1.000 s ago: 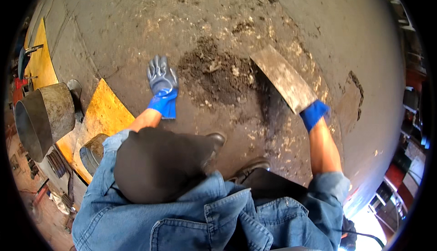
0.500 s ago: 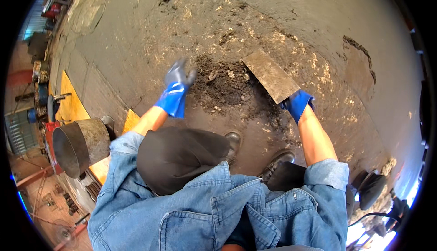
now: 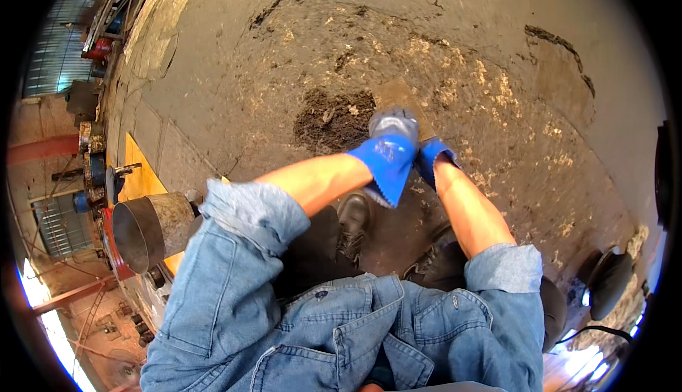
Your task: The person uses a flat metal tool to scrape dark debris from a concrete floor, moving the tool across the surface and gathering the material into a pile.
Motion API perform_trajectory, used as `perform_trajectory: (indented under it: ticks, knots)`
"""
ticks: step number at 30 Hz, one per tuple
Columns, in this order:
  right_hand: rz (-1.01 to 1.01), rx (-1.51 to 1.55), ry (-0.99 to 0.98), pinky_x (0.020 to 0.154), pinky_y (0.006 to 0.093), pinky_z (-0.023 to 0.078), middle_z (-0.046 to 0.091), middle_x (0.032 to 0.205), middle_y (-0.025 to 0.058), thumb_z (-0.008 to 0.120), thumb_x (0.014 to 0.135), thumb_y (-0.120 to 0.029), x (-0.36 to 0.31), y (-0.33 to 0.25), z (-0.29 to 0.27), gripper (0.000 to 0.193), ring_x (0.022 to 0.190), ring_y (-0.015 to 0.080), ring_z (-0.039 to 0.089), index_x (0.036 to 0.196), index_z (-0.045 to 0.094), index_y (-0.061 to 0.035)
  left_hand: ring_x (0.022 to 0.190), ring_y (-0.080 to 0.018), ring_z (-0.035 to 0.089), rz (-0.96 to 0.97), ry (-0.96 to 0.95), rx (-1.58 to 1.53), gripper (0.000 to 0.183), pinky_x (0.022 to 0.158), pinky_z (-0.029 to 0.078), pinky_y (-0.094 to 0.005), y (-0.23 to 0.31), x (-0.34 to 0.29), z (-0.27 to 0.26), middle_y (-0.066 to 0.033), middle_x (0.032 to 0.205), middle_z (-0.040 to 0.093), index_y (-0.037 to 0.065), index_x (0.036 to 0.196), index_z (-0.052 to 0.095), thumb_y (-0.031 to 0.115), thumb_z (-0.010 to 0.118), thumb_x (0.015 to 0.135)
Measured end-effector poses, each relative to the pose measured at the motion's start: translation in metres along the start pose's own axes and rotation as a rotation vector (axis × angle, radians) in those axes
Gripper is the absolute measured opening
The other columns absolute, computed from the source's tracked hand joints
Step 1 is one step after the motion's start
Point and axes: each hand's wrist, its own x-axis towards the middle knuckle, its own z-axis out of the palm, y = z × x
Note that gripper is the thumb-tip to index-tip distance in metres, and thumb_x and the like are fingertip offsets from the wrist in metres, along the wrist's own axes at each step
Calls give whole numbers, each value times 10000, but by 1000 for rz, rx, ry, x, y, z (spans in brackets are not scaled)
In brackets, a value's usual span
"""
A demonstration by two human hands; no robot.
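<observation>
My right hand (image 3: pixel 435 159), in a blue glove, holds a flat rectangular plate like a scraper (image 3: pixel 398 92) by its near end; its fingers are mostly hidden. My left hand (image 3: pixel 394 131), in a blue glove with a grey palm and fingers, lies over the middle of the plate. Its fingers look bunched and bent against it, slightly blurred. The far end of the plate shows beyond my left hand, resting on or close to the floor. A heap of dark crumbly dirt (image 3: pixel 328 116) lies just left of the plate. My forearms are bare below rolled denim sleeves.
The grey-brown floor (image 3: pixel 234 65) carries pale flakes and crusted patches. A wide metal cylinder (image 3: pixel 145 229) stands at the left by a yellow board (image 3: pixel 142 172). My dark boot (image 3: pixel 353 221) is below the heap. A round dark object (image 3: pixel 609 285) and a cable (image 3: pixel 597 330) lie at right.
My left hand has swung right from beside the heap onto the plate. The plate and my right hand have shifted a little left, and the view has turned slightly.
</observation>
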Motion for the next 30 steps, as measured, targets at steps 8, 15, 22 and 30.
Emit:
perform_trajectory:
  ticks: [8, 15, 22, 30]
  knots:
    - [152, 74, -27, 855, 326, 500, 677, 1151, 16, 468, 1054, -401, -45, -7, 33, 397, 987, 191, 600, 1281, 636, -121, 1200, -315, 632, -23, 144, -80, 406, 954, 535, -445, -8, -3, 28, -152, 1307, 643, 70, 1279, 578, 180, 516, 893]
    - [219, 324, -73, 824, 292, 489, 670, 1070, 17, 526, 1043, -373, -60, -4, 59, 271, 935, 152, 575, 1177, 638, -167, 1214, -359, 619, 136, 82, 14, 552, 953, 541, -435, -35, -10, 27, -225, 1438, 541, 38, 1382, 491, 180, 593, 859]
    - [166, 526, -139, 795, 332, 515, 696, 1094, 49, 475, 1050, -399, 6, 47, 63, 325, 927, 189, 620, 1207, 630, -160, 1324, -332, 550, 198, -18, 78, 578, 1076, 470, -398, -45, -10, 22, -214, 1512, 475, 73, 1443, 458, 192, 583, 891]
    - [92, 451, -201, 807, 307, 507, 711, 1097, 19, 537, 1024, -404, -10, 28, 42, 288, 943, 165, 601, 1167, 655, -183, 1107, -350, 685, 223, 441, -12, 409, 876, 572, -420, -31, -10, 61, -222, 1264, 664, 48, 1223, 595, 131, 575, 823]
